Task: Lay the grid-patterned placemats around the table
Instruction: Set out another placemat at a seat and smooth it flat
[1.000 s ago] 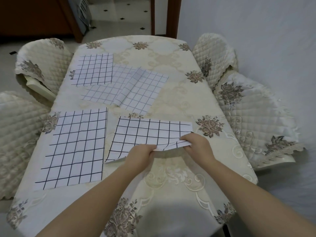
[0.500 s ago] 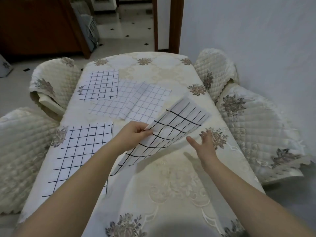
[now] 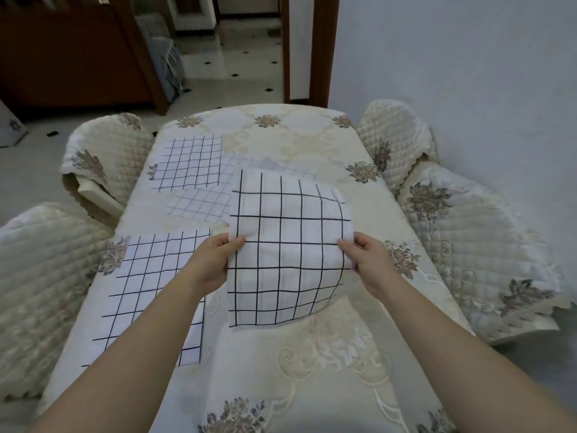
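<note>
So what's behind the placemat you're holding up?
The held placemat hides much of the fainter-lined placemats, which poke out at its left and top edges on the tablecloth. How they overlap behind it cannot be seen.

No legible text, labels, brands or numbers in view, placemat (image 3: pixel 287 245) bears black grid lines only (plain squares, no print), worktop (image 3: pixel 312 370) cloth shows floral motifs only, chair covers (image 3: pixel 468 245) likewise, nothing readable.
</note>
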A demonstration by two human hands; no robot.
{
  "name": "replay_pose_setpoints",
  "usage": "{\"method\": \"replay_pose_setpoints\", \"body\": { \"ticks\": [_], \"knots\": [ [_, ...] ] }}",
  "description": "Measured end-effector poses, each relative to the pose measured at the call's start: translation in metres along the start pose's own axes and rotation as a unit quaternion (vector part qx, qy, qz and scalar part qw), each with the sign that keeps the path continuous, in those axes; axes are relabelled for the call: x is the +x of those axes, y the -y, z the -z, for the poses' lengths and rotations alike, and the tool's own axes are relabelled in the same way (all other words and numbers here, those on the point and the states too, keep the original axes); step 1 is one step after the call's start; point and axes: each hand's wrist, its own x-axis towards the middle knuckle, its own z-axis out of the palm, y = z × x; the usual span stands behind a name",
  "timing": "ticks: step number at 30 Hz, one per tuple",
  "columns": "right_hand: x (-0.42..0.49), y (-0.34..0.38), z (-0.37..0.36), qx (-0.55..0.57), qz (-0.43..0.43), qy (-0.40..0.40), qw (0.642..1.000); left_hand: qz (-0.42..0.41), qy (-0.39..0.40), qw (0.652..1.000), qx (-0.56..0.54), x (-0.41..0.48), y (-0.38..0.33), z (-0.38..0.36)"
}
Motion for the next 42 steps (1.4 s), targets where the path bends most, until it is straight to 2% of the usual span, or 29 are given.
{"method": "replay_pose_setpoints", "body": {
  "ticks": [4, 9, 14, 19, 26, 32, 36, 42],
  "knots": [
    [-0.003, 0.012, 0.005, -0.07, 0.059, -0.036, 0.995, 0.016, 0.004, 1.0, 0.001, 0.008, 0.008, -0.005],
    [-0.009, 0.022, 0.031, -0.096, 0.073, -0.091, 0.989, 0.013, 0.028, 0.999, 0.026, 0.017, 0.004, -0.037],
    [0.001, 0.029, 0.076, -0.08, 0.065, -0.102, 0.989, -0.024, 0.05, 0.996, 0.075, 0.027, 0.0, -0.077],
    [0.034, 0.042, 0.126, -0.073, 0.033, -0.104, 0.991, -0.046, 0.06, 0.995, 0.064, 0.046, -0.004, -0.128],
    [0.08, 0.005, 0.178, -0.16, -0.044, -0.05, 0.985, 0.036, -0.009, 0.997, 0.074, 0.081, 0.053, -0.178],
    [0.09, -0.059, 0.198, -0.246, -0.177, -0.02, 0.953, 0.135, -0.06, 0.983, 0.108, 0.095, 0.106, -0.186],
    [0.096, -0.065, 0.201, -0.224, -0.192, -0.046, 0.954, 0.137, -0.112, 0.98, 0.093, 0.107, 0.115, -0.182],
    [0.113, -0.064, 0.202, -0.216, -0.188, -0.076, 0.955, 0.115, -0.138, 0.976, 0.127, 0.128, 0.112, -0.181]
  ]
}}
